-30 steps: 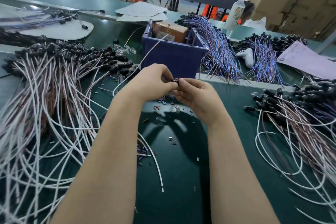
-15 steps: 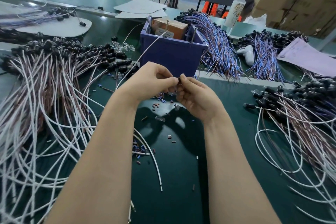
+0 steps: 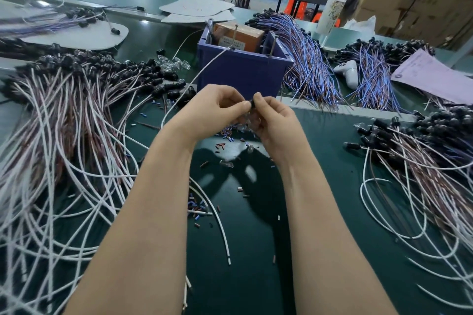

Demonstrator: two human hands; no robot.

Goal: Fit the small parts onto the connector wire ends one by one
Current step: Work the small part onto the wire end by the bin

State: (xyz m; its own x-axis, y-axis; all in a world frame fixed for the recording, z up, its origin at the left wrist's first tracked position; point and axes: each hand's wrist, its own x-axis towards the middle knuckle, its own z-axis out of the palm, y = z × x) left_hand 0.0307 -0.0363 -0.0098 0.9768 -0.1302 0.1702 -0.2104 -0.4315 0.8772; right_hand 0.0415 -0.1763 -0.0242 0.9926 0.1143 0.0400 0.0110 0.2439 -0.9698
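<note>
Both hands are raised over the desk (image 3: 332, 186), just in front of the blue bin (image 3: 243, 71), fingertips meeting.
- Left hand (image 3: 217, 110): fingers curled in, thumb tip pressed to the small black part (image 3: 252, 103) from its left side.
- Right hand (image 3: 273, 120): narrow pinch, thumb and forefinger closed on the same part from the right.
- White wire (image 3: 194, 79): runs from the bin's front rim down to the left wrist and passes under it. Cannot tell whether its end sits in the fingers.
- Loose small parts (image 3: 225, 135): blue, red and clear bits scattered on the desk in front of the bin, below the hands.
- Left of the bin: a large heap of white leads with black connectors (image 3: 64, 110). A second such heap (image 3: 422, 156) lies well to the bin's right.
- Blue-violet wire bundle (image 3: 307, 66): touching the bin's right wall.
- Inside the bin: a brown carton (image 3: 238, 34).
</note>
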